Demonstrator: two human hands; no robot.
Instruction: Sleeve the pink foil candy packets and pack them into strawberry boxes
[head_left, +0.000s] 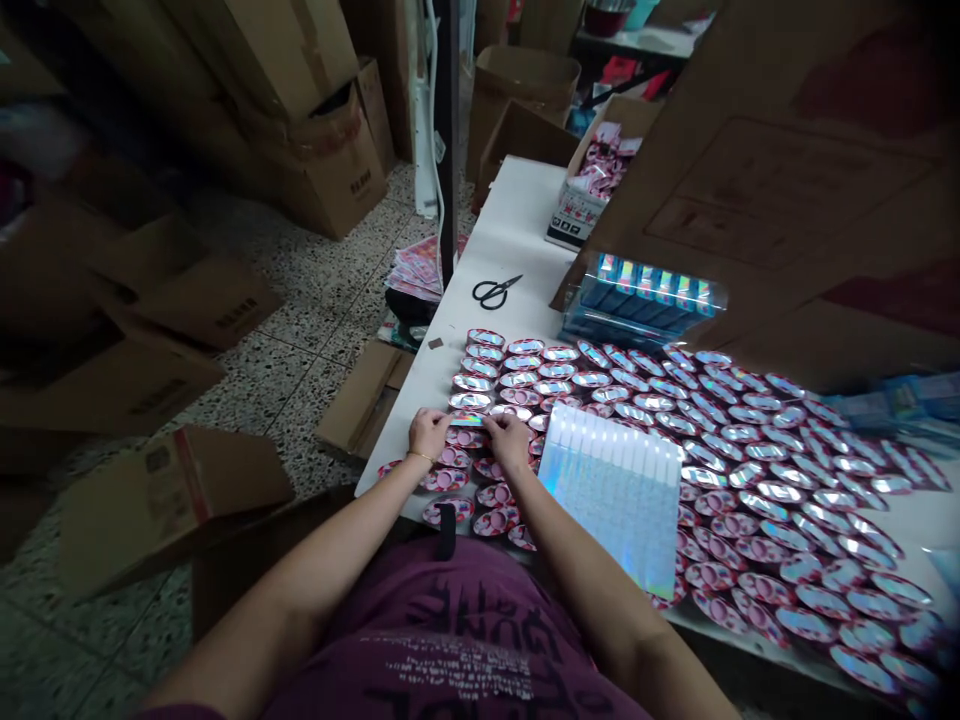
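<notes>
Stretched between my two hands is a narrow, shiny rainbow sticker (469,420). My left hand (429,436), with a thin bracelet at the wrist, pinches its left end. The fingers of my right hand (508,440) are closed on the other end. It lies on or just over the top of one oval pink-and-red pack; I cannot tell whether it touches. Farther packs (474,383) carry shiny strips across their tops, while nearer packs (448,480) show pink tops without strips. Beside my right forearm, a silvery sticker sheet (611,500) rests over some packs.
Black scissors (495,290) lie on the white table (517,220). Clear-wrapped blue boxes (645,300) stand behind the rows, against a large leaning carton (772,190). An open box (592,185) of pink packets sits at the far end. Cardboard boxes (172,500) crowd the floor at left.
</notes>
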